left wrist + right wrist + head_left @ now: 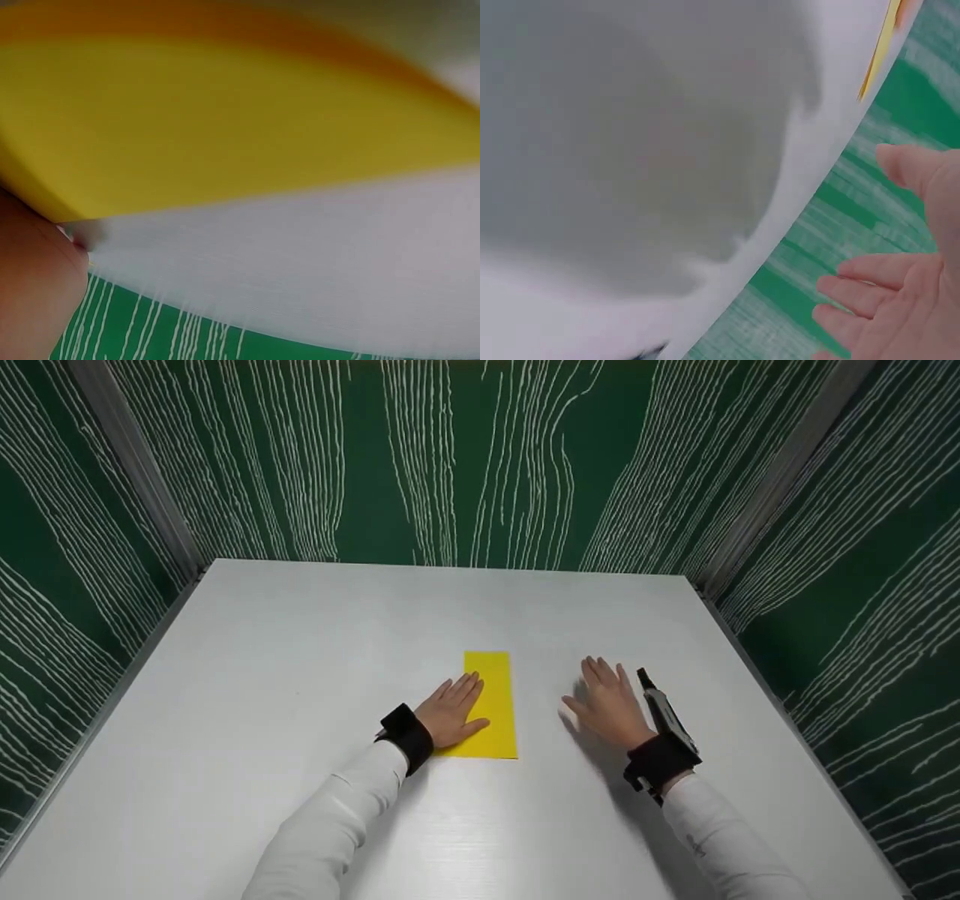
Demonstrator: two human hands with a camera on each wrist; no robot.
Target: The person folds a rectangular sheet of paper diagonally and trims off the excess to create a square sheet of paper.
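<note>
A yellow rectangle of paper [495, 705] lies lengthwise near the middle of the white table. The left hand [450, 714] rests on its left part with fingers straight and thumb spread, hiding some of that edge. Up close in the left wrist view, the yellow paper [225, 127] fills the upper half, with part of the left hand [37, 277] at the side. To the right of the paper, the right hand [611, 705] hovers over the table, fingers extended and holding nothing. The right wrist view shows the right hand [900, 292] with its palm visible and thumb apart.
The white table [300, 630] reaches back to green walls [510, 472] with wavy white lines. Grey posts [787, 487] stand at the corners. Black straps [660, 761] circle both wrists, and a device [667, 712] juts forward from the right one.
</note>
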